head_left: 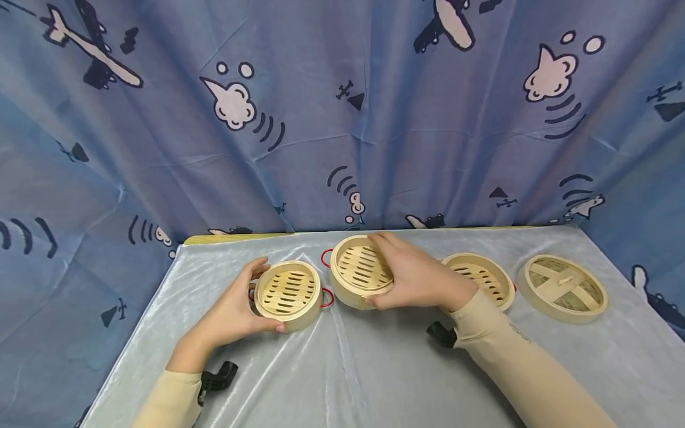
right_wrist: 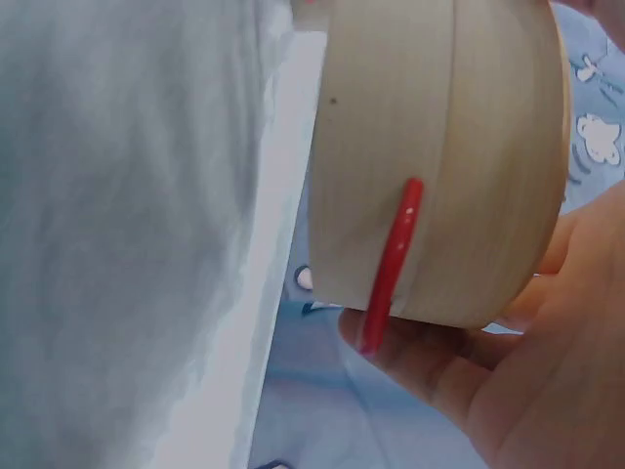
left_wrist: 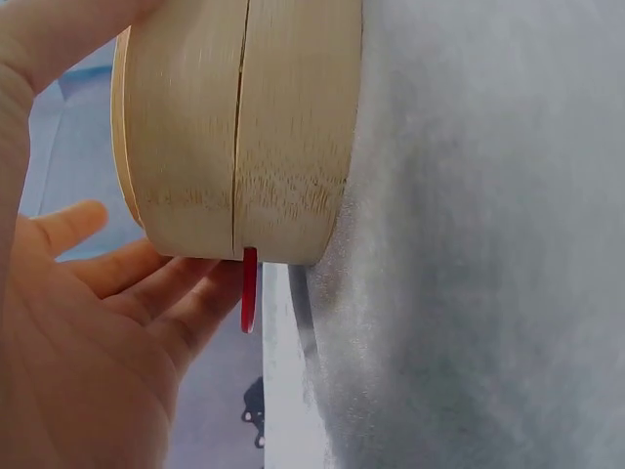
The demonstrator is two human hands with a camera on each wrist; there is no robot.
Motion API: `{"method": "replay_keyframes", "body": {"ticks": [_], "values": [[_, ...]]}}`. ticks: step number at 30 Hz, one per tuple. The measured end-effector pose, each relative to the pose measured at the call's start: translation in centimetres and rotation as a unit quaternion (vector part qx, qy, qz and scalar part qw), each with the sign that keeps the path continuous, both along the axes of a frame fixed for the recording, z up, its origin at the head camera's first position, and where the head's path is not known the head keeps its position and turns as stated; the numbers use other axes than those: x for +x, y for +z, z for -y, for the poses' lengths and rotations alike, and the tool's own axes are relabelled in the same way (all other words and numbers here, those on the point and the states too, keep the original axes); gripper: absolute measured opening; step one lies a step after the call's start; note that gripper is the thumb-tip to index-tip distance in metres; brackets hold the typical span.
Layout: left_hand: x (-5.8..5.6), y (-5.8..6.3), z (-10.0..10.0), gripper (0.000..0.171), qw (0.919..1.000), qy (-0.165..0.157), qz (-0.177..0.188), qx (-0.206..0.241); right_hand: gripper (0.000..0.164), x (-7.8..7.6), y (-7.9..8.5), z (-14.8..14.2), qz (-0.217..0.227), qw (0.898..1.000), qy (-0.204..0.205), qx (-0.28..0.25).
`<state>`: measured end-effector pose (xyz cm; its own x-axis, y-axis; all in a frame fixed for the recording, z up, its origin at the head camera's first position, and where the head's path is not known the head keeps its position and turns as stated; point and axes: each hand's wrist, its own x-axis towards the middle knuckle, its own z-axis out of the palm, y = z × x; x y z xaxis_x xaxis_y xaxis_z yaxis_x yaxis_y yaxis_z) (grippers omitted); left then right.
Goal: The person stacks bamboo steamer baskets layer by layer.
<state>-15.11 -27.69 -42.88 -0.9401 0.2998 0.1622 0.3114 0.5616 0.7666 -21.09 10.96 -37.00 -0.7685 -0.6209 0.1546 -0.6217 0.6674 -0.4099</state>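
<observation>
On the left of the grey cloth stands a small round bamboo steamer basket [head_left: 307, 318] with a slatted base and red handles. My left hand [head_left: 227, 315] grips it, thumb on the near side and fingers round the far left side. Its wall [left_wrist: 293, 127] fills the top of the left wrist view, a red handle [left_wrist: 249, 288] pointing at the palm. Just right of it, my right hand [head_left: 420, 276] holds a second bamboo steamer basket [head_left: 348, 291], tilted, with thumb near and fingers over the far rim. Its red handle [right_wrist: 393, 269] shows beside the fingers in the right wrist view.
Partly behind my right wrist is a third steamer basket [head_left: 471, 258]. A round bamboo lid [head_left: 559, 291] with a cross strip lies at the far right. Grey cloth [head_left: 299, 380] covers the table, and a blue patterned curtain [head_left: 310, 119] hangs behind its back edge.
</observation>
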Motion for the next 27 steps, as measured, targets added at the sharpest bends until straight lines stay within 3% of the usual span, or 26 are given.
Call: {"method": "replay_keyframes", "body": {"ticks": [10, 16, 27], "values": [[0.0, 0.1, 0.2, 0.145, 0.9999, -0.001, -0.009, -0.006, 0.129, 0.1, 1.7, 4.1, -0.020, 0.999, 0.049, -0.009], [0.2, 0.3, 0.1, 0.149, 0.9999, 0.000, -0.008, -0.011, 0.126, -0.2, 1.7, 6.1, -0.024, 0.997, 0.074, -0.012], [0.2, 0.5, 0.0, 0.151, 0.9999, 0.001, -0.005, -0.013, 0.124, -0.7, 1.0, 8.1, -0.010, 0.997, 0.079, 0.007]]}}
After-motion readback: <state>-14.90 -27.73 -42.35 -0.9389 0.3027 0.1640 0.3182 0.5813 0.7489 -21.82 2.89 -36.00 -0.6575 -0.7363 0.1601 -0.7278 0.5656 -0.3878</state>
